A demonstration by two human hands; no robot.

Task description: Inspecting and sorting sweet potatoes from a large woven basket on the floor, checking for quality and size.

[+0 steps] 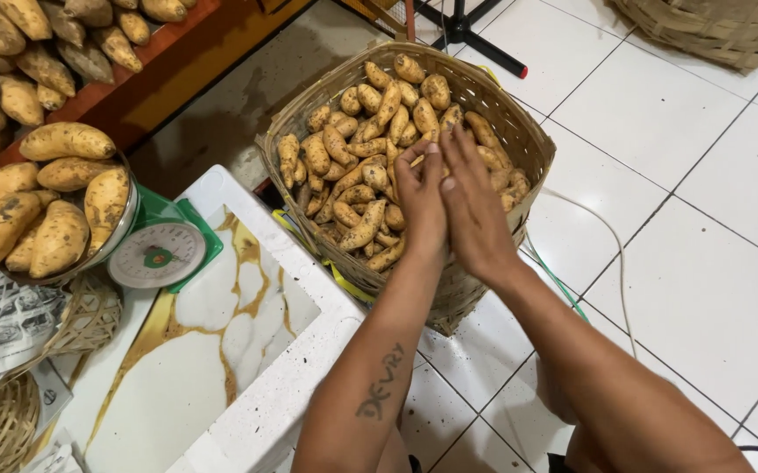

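Both hands reach over the woven basket [519,140] of sweet potatoes [353,158] standing on the tiled floor [703,263]. Left hand [421,206] and right hand [475,206] lie side by side, palms facing, fingers [453,149] extended and pressed together. The left fingertips pinch a small piece; what it is cannot be told. Forearms extend forward, wrists straight. The sweet potatoes lie directly beneath the fingers.
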